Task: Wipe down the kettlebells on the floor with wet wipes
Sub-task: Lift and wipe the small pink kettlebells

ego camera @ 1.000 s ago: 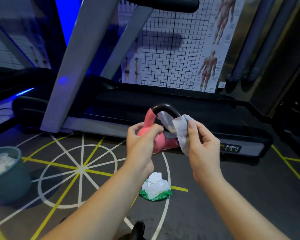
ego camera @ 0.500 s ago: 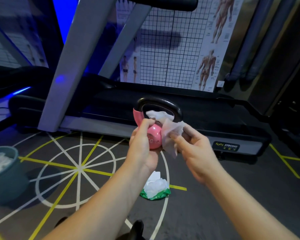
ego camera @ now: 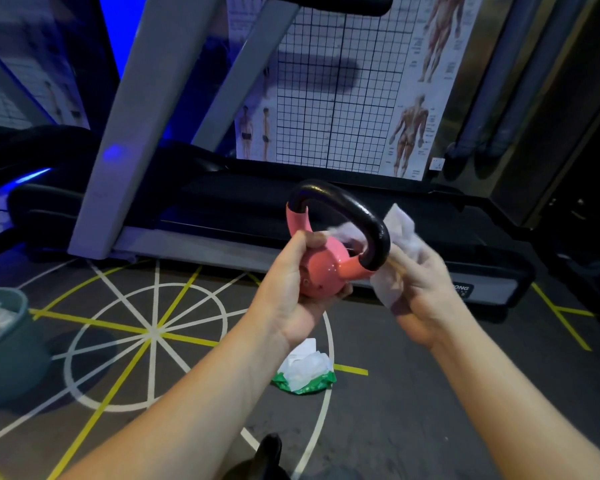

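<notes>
A small pink kettlebell [ego camera: 323, 271] with a black handle is held up in the air in front of me. My left hand [ego camera: 291, 289] grips its round pink body from below and the left, thumb on top. My right hand [ego camera: 420, 289] holds a white wet wipe [ego camera: 394, 258] wrapped against the right leg of the black handle; part of the wipe pokes through the handle's opening. On the floor below lies a green wet wipe pack [ego camera: 305, 372] with wipes sticking out.
A grey-green bin [ego camera: 11, 362] holding used wipes stands on the floor at the left. A treadmill [ego camera: 361, 216] runs across behind the kettlebell. A dark kettlebell handle [ego camera: 267, 455] shows at the bottom edge. The floor carries white and yellow line markings.
The kettlebell has been turned in my left hand, so its handle now arches up and to the right. My right hand with the wipe has moved from the body's front to the handle's right leg.
</notes>
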Demonstrator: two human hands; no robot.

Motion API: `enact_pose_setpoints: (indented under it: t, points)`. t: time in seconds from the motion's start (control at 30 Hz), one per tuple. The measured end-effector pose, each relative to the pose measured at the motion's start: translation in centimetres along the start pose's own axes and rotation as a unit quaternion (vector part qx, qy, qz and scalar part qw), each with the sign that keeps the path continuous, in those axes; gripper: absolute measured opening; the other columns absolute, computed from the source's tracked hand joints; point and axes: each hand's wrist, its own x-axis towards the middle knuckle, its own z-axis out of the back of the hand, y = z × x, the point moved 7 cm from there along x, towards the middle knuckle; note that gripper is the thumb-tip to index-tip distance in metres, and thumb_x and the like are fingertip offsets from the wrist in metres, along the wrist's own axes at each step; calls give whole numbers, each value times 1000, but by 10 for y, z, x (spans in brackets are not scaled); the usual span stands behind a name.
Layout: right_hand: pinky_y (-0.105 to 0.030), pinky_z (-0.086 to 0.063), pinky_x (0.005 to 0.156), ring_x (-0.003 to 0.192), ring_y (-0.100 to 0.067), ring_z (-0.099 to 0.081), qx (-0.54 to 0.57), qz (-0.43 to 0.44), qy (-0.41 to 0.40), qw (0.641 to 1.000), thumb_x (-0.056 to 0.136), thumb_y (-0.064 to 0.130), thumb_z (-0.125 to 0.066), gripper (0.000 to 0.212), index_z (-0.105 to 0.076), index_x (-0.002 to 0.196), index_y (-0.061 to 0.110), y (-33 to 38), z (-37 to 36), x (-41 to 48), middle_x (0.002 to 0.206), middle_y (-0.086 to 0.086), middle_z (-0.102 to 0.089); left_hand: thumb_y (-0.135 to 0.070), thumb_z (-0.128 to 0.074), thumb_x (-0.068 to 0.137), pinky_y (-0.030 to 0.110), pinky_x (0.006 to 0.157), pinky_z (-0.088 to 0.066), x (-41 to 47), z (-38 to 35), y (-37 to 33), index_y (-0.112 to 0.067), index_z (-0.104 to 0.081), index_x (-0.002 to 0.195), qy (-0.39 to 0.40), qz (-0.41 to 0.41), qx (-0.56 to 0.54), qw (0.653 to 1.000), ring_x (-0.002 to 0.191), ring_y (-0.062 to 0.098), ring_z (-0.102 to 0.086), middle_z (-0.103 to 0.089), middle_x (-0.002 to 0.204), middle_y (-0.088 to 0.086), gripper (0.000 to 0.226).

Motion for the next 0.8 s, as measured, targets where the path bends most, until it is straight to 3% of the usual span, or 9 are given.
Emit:
enact_pose_setpoints:
  t: [0.13,0.2,0.3,0.37,0.43,0.53,0.67,0.73,0.8]
  points:
    - [-28,-56,61,74,-17,-66,-170,76,-43,982,76,-6,-76,22,-65,93,4,15,-1,-4,84,-12,-71,-19,-68,84,35,59,-50,0,0,-3,-20,-74,67,16,-5,31,999,74,26,-61,-67,84,9,18]
    - [-25,-55,60,67,-11,-68,-173,21,28,984,82,-5,-70,17,-68,98,-6,10,-16,-10,78,-9,-74,-18,-66,85,34,61,-50,-1,0,-7,-19,-68,81,23,-20,66,997,71,23,-61,-65,84,6,4]
    - [-12,-50,58,60,-2,-65,-154,-79,149,973,90,-7,-54,24,-57,108,-22,4,-23,-17,67,2,-71,-16,-66,79,33,60,-47,-4,-1,-12,-16,-60,95,28,-42,120,991,64,21,-58,-61,78,5,17]
    - [-26,-58,82,90,-18,-71,-125,-103,189,969,93,-3,-50,32,-50,113,-27,9,-20,-20,96,-17,-75,-17,-66,77,31,60,-46,-5,-1,-9,-15,-60,94,25,-31,130,991,60,20,-58,-62,74,4,19]
    - [-44,-44,110,123,-41,-56,-91,-125,218,964,90,5,-44,44,-50,122,-24,10,-19,-25,130,-34,-56,-18,-64,83,31,59,-46,-6,2,-5,-17,-62,85,14,-6,122,992,60,21,-58,-62,76,6,4]
    - [-40,-38,113,134,-37,-46,-13,-167,289,943,88,18,-37,57,-51,135,-10,6,-28,-31,144,-27,-48,-20,-63,85,33,63,-46,-6,10,-4,-19,-66,74,-6,19,109,994,64,23,-59,-64,79,8,12]
    - [-33,-52,86,110,-25,-59,-47,-170,247,953,97,30,-45,42,-65,129,13,-8,-23,-31,130,-10,-63,-24,-61,87,33,63,-47,-7,12,-7,-18,-63,79,-5,30,108,994,61,22,-61,-67,75,6,11]
    - [-32,-45,70,84,-24,-56,-90,-148,238,956,97,33,-56,34,-68,122,14,-11,-23,-31,118,-8,-65,-25,-61,87,31,59,-47,-9,10,-7,-18,-63,77,11,35,124,992,60,21,-61,-66,74,6,12]
    - [-30,-37,61,68,-20,-45,-143,-114,232,955,101,26,-48,26,-71,107,17,-7,-29,-31,128,-2,-65,-25,-61,84,31,57,-46,-10,7,-7,-18,-66,69,25,39,141,989,60,21,-59,-65,73,6,17]
